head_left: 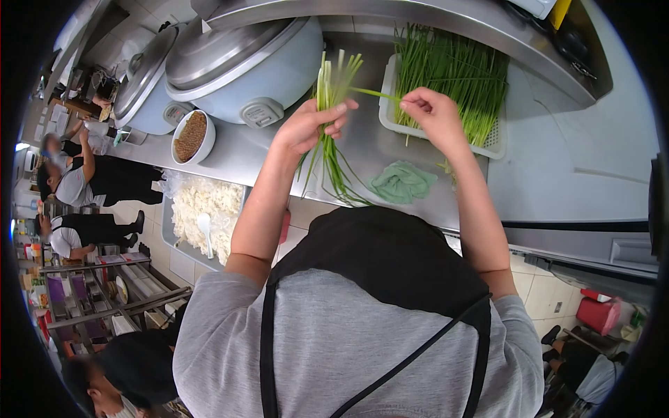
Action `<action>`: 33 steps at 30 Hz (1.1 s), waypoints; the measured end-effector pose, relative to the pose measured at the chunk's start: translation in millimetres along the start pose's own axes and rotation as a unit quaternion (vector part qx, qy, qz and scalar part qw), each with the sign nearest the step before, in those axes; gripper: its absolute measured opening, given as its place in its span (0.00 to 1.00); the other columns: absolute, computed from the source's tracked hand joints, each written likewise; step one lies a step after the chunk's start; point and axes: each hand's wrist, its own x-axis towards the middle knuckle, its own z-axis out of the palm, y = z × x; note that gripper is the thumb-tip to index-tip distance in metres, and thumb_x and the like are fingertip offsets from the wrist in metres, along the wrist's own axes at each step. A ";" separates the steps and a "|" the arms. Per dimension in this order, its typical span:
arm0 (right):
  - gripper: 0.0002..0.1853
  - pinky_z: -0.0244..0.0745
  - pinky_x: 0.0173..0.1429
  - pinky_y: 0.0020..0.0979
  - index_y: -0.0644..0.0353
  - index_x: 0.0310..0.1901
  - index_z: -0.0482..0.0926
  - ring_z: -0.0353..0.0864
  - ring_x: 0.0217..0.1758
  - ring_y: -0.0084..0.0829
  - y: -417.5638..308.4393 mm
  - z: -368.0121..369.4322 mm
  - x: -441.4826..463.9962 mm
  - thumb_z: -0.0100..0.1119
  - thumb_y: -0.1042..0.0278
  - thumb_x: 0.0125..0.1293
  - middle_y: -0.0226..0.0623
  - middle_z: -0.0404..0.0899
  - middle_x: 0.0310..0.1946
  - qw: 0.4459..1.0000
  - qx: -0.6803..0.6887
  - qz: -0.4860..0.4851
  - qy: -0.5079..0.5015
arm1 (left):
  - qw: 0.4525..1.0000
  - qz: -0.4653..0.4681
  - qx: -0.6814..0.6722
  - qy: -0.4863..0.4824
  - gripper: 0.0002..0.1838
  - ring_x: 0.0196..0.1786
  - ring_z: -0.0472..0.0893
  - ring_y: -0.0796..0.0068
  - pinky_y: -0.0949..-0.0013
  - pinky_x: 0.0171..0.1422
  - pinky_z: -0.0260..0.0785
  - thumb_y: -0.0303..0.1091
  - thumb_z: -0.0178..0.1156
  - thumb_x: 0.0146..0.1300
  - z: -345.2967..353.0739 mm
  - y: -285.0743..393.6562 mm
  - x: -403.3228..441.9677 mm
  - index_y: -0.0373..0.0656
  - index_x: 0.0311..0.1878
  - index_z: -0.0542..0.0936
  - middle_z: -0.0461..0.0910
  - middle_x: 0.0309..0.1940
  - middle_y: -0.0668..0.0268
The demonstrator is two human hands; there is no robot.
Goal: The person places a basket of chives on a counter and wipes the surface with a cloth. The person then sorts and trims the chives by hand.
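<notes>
Upright in my left hand (311,127) is a bunch of garlic chives (325,87), pale stem ends up and green leaves trailing below. My left fingers are wrapped around it. With its fingertips pinched, my right hand (437,120) grips the end of one thin green stalk (376,93), stretched sideways toward the bunch. Just behind and beside my right hand stands a white plastic basket (387,115) full of long green chives (453,76). A crumpled green cloth (402,182) lies on the steel counter (369,150), nearer to me than both hands.
Two large rice cookers (244,63) stand left of my hands. By them is a white bowl (204,148) of brown granular food. Lower left, a tray (167,226) holds white rice and a white scoop (205,226). Several people are in the kitchen. A steel edge (390,8) curves above.
</notes>
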 end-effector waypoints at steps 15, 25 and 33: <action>0.11 0.70 0.41 0.30 0.64 0.37 0.76 0.77 0.35 0.34 76.7 -52.8 -117.0 0.59 0.69 0.53 0.38 0.77 0.34 0.962 -0.221 0.159 0.013 | 0.939 0.187 -0.282 -0.058 0.10 0.27 0.64 0.81 0.73 0.38 0.60 0.39 0.46 0.65 -41.6 34.4 3.4 0.43 0.39 0.71 0.66 0.24 0.73; 0.10 0.66 0.50 0.32 0.57 0.37 0.78 0.73 0.46 0.37 0.5 4.0 -74.1 0.59 0.68 0.53 0.38 0.74 0.40 0.993 -0.037 -0.104 0.035 | 0.919 0.222 -0.325 -0.022 0.09 0.28 0.66 0.78 0.70 0.42 0.61 0.37 0.48 0.64 -26.2 57.6 13.1 0.42 0.37 0.72 0.68 0.24 0.71; 0.16 0.60 0.56 0.35 0.56 0.43 0.75 0.69 0.51 0.38 -12.7 25.2 -43.1 0.59 0.63 0.52 0.38 0.72 0.44 0.987 -0.014 -0.130 0.098 | 0.924 0.232 -0.297 0.057 0.08 0.33 0.70 0.73 0.65 0.46 0.63 0.36 0.48 0.63 -17.3 48.4 11.2 0.42 0.38 0.71 0.71 0.28 0.68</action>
